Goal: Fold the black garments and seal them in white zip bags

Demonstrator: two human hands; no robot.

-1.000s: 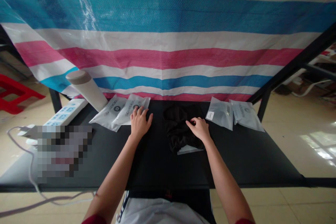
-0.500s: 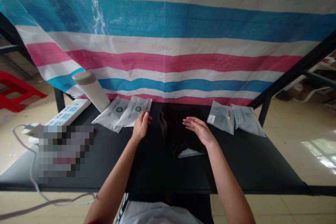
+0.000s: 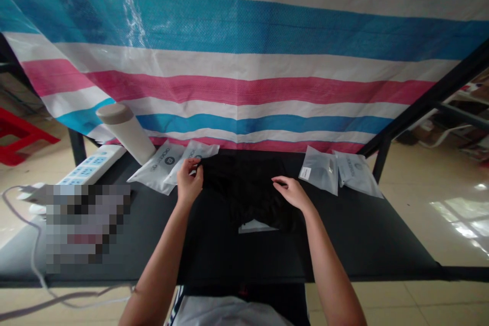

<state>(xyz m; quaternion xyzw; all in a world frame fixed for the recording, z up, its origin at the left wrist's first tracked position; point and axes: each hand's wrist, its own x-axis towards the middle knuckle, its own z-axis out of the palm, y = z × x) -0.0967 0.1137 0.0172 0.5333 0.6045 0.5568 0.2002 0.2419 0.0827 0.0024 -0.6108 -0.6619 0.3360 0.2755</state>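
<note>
A black garment lies spread on the black table in front of me. My left hand pinches the garment's left edge between thumb and fingers. My right hand rests on the cloth's right part with fingers bent, apparently gripping it. A small clear plastic piece shows under the cloth's near edge. Two printed plastic bags lie just left of my left hand.
Two more plastic bags lie at the right back of the table. A beige bottle leans at the back left beside a white power strip. A striped tarp hangs behind. A red stool stands at far left.
The bunched black garment has been pulled out wide to the left. My left hand left the table and took the cloth's left edge; my right hand came down onto its right part.
</note>
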